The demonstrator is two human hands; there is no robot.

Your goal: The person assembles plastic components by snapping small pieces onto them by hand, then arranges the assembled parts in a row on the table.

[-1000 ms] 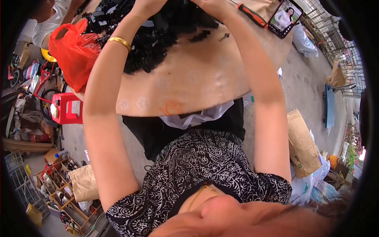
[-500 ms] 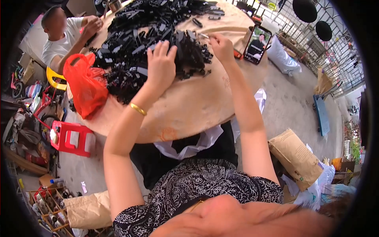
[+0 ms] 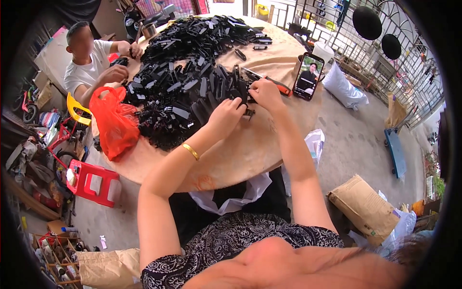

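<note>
A large heap of black plastic parts (image 3: 192, 72) covers much of the cloth-covered round table. At the near right edge of the heap, my left hand (image 3: 227, 116) is closed, fingertips pinched on a small black plastic part. My right hand (image 3: 267, 96) is just to its right, fingers also pinched at the same dark part, whose exact shape is mostly hidden. A gold bangle (image 3: 191, 151) circles my left wrist. Beyond my right hand lies a tool with an orange-and-black handle (image 3: 281, 87), apart from my fingers.
A phone (image 3: 308, 77) stands upright at the table's right. On the left, a red plastic bag (image 3: 113, 125) slumps against the heap, near a red stool (image 3: 94, 183). Across the table's left side, a person (image 3: 91, 60) handles dark parts. A brown paper sack (image 3: 365, 209) rests at right.
My left hand has come off the heap, moved right and closed beside my right hand. The right hand has come slightly nearer. The view has tilted up, and the other person's hands have shifted.
</note>
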